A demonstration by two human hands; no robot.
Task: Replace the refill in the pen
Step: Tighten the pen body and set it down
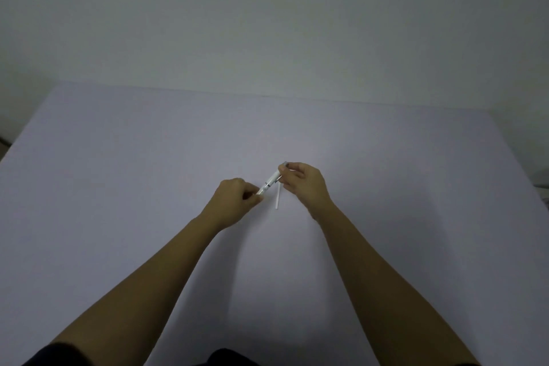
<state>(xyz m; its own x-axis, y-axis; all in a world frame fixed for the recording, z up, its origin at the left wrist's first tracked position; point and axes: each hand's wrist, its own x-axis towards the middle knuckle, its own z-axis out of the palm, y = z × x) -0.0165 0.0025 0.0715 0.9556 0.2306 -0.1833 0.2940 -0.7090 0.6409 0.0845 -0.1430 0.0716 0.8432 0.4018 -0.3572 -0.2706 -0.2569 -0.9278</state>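
Note:
A white pen (271,181) is held slantwise between both hands above the table (148,172). My left hand (234,202) pinches its lower, clear tip end. My right hand (306,184) grips its upper end near the clip. A thin white refill (278,197) lies on the table just below the pen, between the two hands. Whether the pen's two halves are joined or apart is hard to tell.
The table is covered with a plain pale lilac sheet and backs onto a white wall (267,24). Its far edge runs across the middle of the view. Dark clothing shows at the bottom edge.

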